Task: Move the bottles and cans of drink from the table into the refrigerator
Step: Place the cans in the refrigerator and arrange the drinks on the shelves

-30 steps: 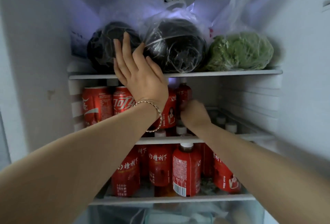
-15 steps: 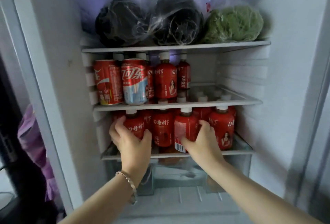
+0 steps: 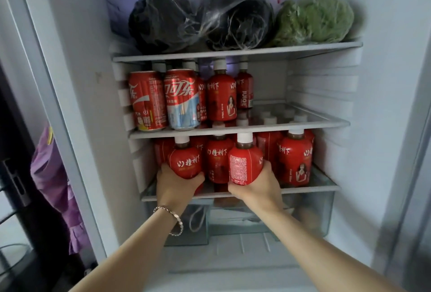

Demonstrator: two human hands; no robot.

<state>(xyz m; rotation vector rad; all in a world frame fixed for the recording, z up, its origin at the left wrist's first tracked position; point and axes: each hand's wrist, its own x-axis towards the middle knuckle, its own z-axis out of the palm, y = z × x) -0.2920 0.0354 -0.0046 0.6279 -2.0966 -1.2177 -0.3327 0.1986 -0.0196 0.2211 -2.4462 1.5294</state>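
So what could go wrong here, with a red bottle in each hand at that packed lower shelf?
1. The lower shelf looks crowded, so pushing either bottle in could topple the standing bottles behind.
2. The left hand and right hand grip the left bottle and right bottle low down at the shelf's front edge; one might slip and drop.
3. Their white caps sit near the middle shelf and may bump it.

left hand (image 3: 177,186) grips red bottle (image 3: 185,163) from below | right hand (image 3: 258,189) grips second red bottle (image 3: 245,163) likewise | both at lower shelf (image 3: 310,189) front edge | third bottle (image 3: 218,163) between grips | cola cans (image 3: 147,100) above left grip, on middle shelf (image 3: 279,126)
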